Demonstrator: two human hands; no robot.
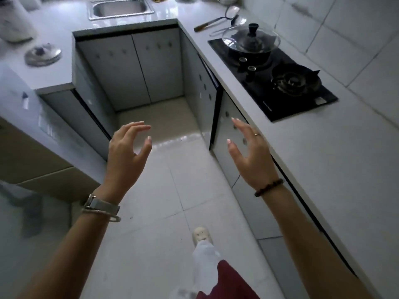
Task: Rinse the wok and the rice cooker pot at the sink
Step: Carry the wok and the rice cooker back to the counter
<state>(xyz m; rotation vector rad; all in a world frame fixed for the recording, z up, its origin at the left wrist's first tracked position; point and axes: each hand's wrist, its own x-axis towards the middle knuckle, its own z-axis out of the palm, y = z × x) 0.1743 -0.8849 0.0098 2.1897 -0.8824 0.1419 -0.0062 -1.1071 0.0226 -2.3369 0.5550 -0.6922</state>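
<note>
A black wok with a glass lid and black knob sits on the far burner of the black gas hob on the right counter. The steel sink lies in the far counter at the top of the view. A white appliance, perhaps the rice cooker, stands blurred at the top left. My left hand and my right hand hover above the floor, fingers loosely spread, holding nothing, well short of the wok and sink.
A metal lid lies on the left counter. A ladle and spatula lie behind the wok. The near burner is bare. Grey cabinets line a narrow tiled aisle; my foot is on the floor.
</note>
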